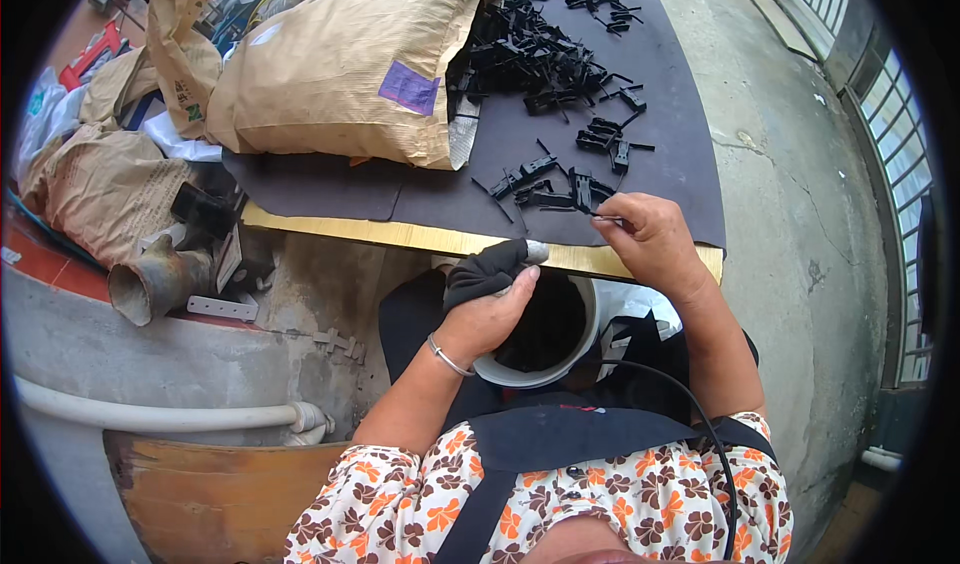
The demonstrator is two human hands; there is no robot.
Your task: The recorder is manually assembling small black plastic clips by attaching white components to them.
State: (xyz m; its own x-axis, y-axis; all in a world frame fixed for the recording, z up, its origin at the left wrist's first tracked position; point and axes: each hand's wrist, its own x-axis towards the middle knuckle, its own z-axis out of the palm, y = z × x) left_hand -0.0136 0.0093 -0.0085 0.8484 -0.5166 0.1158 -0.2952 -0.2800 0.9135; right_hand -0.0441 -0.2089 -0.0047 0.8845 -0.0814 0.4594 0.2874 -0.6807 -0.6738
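Observation:
My left hand (488, 322) is closed round a tool handle wrapped in black cloth (484, 272), with a blunt grey tip (537, 252) near the table's front edge. My right hand (652, 242) pinches a small thin piece at the edge of the table; its kind is too small to make out. Just beyond those fingertips lie several black plastic parts (583, 192) with thin stems. A larger heap of the same parts (530, 49) spreads over the dark table mat (655, 94).
A large brown paper sack (320, 79) lies on the table's left, its mouth toward the heap. Below the table edge a white bucket (597, 316) with dark contents stands between my legs. A rusty metal pipe piece (150, 282) and bags crowd the left side.

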